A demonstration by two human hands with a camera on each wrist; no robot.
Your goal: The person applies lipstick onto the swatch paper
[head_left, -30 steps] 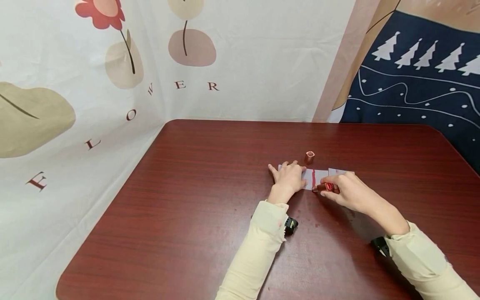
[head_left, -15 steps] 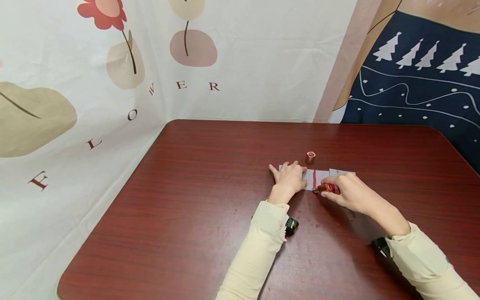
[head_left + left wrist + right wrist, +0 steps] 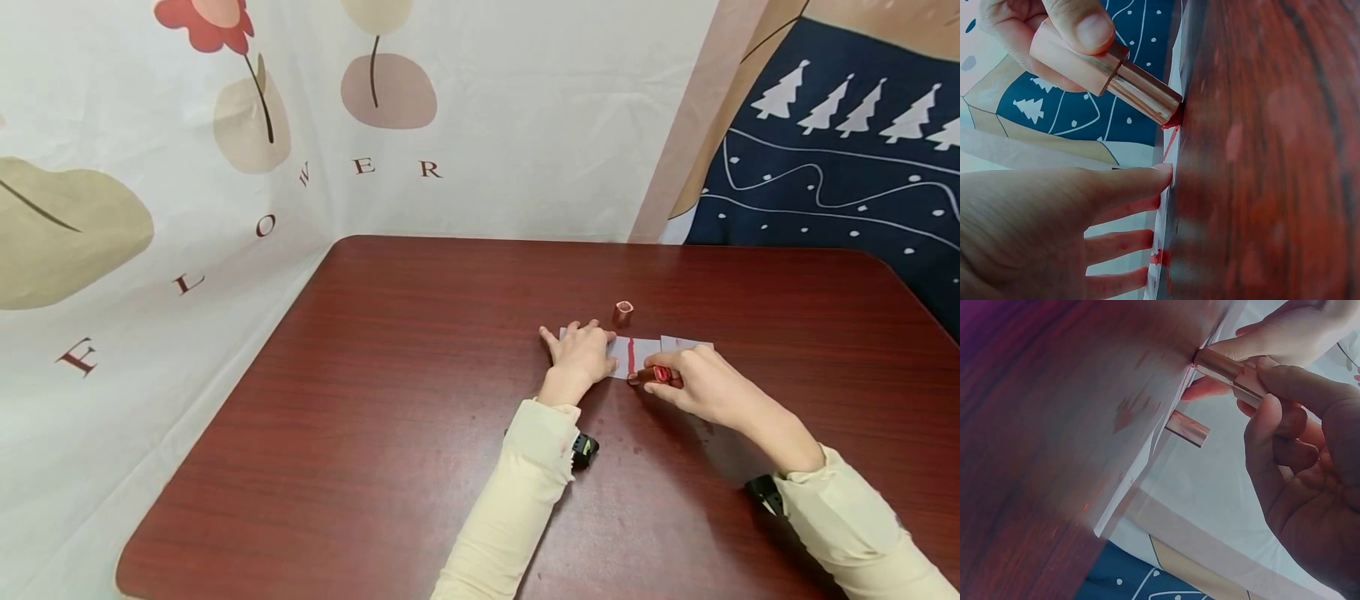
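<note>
A white paper strip [image 3: 647, 348] lies on the table with a red line [image 3: 632, 354] drawn across it. My left hand [image 3: 579, 358] rests on the strip's left part, fingers spread and fairly straight; the thumb touches the paper in the left wrist view. Between thumb and fingers, my right hand [image 3: 708, 387] pinches a copper-coloured lipstick [image 3: 1144, 94]. Tilted, its red tip meets the paper at the near end of the line. Behind the strip stands the lipstick cap [image 3: 622, 314], also visible in the right wrist view as a copper cap [image 3: 1188, 429].
Another piece of white paper [image 3: 686, 342] lies at the right, partly behind the right hand. Reddish smudges mark the dark red wooden table [image 3: 375, 400]. A pale printed curtain [image 3: 510, 125] hangs behind it, with a navy tree-patterned cloth [image 3: 832, 175] at the right.
The head view has shifted very slightly. Both hands, the lipstick and the cap keep nearly the same places.
</note>
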